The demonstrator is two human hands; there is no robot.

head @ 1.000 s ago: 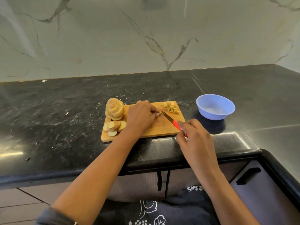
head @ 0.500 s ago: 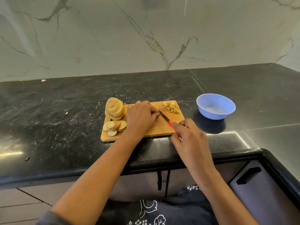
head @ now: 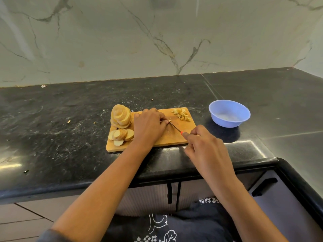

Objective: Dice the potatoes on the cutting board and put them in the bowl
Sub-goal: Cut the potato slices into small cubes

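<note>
Nearest, the right hand (head: pixel 206 145) is closing its grip fully round the red handle of the knife (head: pixel 174 127), with the blade pointing to 10 o'clock. The left hand (head: pixel 148 126), grip curled tight, is pinning a small potato piece (head: pixel 168 121) to the cutting board (head: pixel 173 139). To dice well, the fingertips should be tucking back while the blade is dropping straight. Potato slices (head: pixel 121 117) are waiting at 9 o'clock and 1 pile of dice (head: pixel 181 115) is lying at 1 o'clock. The bowl (head: pixel 229 119) is sitting on the worktop (head: pixel 70 119) at 2 o'clock, showing no dice.

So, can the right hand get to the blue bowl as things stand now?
Probably yes. The right hand grips the knife, but the bowl stands to its right, farther back, with only counter between them.
</note>
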